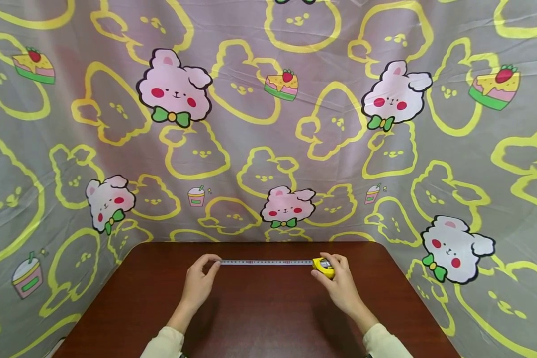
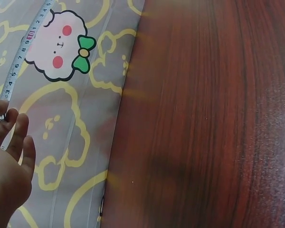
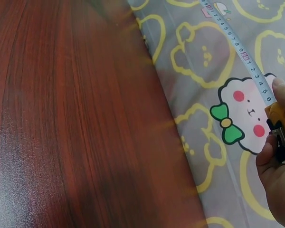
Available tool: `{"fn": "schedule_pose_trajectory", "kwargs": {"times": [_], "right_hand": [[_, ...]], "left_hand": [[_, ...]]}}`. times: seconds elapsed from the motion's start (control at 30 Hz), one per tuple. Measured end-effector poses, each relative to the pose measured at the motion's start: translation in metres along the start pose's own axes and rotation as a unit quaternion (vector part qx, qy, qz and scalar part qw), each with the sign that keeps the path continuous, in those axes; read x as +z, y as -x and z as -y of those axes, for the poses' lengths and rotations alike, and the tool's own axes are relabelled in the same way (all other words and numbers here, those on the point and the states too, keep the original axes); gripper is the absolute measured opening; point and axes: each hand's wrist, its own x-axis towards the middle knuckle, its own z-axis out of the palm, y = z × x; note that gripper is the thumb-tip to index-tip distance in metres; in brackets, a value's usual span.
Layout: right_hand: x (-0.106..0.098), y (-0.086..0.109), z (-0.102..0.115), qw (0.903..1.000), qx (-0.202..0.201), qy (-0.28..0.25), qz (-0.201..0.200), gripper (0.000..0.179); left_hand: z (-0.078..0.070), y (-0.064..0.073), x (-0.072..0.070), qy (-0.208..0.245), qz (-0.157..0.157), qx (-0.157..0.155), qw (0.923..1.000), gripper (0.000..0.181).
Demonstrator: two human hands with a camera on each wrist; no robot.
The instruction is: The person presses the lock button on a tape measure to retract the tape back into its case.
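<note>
A yellow tape measure [image 1: 324, 267] is gripped in my right hand [image 1: 341, 285], fingers and thumb round its case. From the case the white blade [image 1: 266, 262] runs out straight to the left, level above the table. Its free end is pinched between thumb and fingers of my left hand [image 1: 199, 279]. In the left wrist view the printed blade [image 2: 20, 57] slants up away from the left hand [image 2: 9, 161]. The right wrist view shows the blade [image 3: 247, 64] entering the case, with numbers in the mid twenties near its mouth.
Under both hands is a dark red-brown wooden table [image 1: 259, 313] with rounded far corners. A grey curtain [image 1: 250, 134] printed with yellow outlines and white bunny heads hangs behind the table and along both sides.
</note>
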Motion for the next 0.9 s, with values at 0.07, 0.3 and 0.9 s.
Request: {"fn": "schedule_pose_trajectory", "kwargs": {"times": [0.07,0.3,0.9], "right_hand": [[0.001,0.001,-0.001,1.0,-0.001,0.0,0.0,0.056],[0.002,0.001,-0.005,1.0,0.004,-0.001,0.003,0.056],[0.011,-0.001,0.0,0.9998,0.003,-0.01,0.014,0.057]], "left_hand": [[0.0,0.001,0.0,0.0,0.003,-0.003,1.0,0.008],[0.001,0.003,0.004,-0.009,0.01,0.006,0.9999,0.008],[-0.002,0.005,0.019,-0.004,0.025,0.02,0.9995,0.005]]}}
